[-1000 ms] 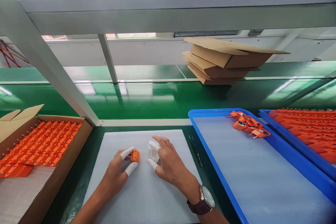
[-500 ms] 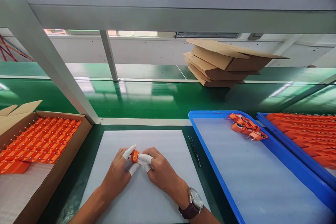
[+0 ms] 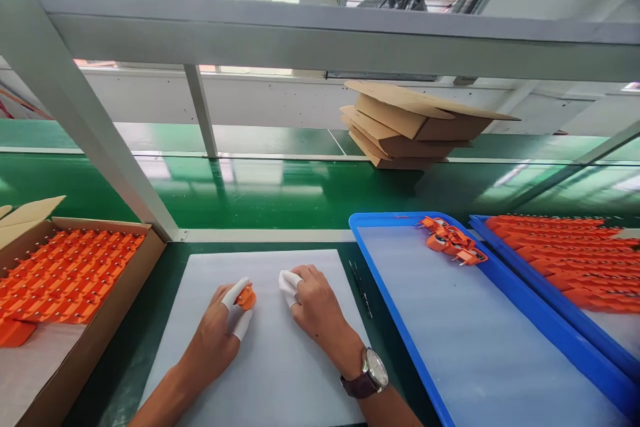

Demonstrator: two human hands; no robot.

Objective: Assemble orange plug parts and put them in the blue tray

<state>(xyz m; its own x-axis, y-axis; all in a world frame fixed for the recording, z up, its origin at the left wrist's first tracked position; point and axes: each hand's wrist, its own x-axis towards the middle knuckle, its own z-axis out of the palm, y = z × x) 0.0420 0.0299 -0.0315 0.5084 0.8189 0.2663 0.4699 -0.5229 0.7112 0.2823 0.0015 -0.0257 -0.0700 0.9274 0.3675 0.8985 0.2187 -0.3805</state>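
Observation:
My left hand [image 3: 215, 333], with white finger covers on thumb and forefinger, pinches a small orange plug-like piece [image 3: 247, 297] above the white sheet [image 3: 265, 373]. To its right, apart from the piece, my right hand [image 3: 317, 303] is closed on a bunched white cloth [image 3: 287, 283]; its fingertips are partly hidden by the white material. A watch is on that wrist.
At left stands a cardboard box [image 3: 120, 280] with rows of orange pieces. To the right lie a blue tray [image 3: 400, 327] holding several orange plugs [image 3: 453, 240] and another blue tray [image 3: 540, 280] of orange pieces. A thin dark tool [image 3: 361, 290] lies between. Folded cartons [image 3: 410, 127] are stacked behind.
My hands have come apart: the right hand has moved off the orange piece to the right with the white cloth. The left hand keeps the piece, and the view has shifted slightly.

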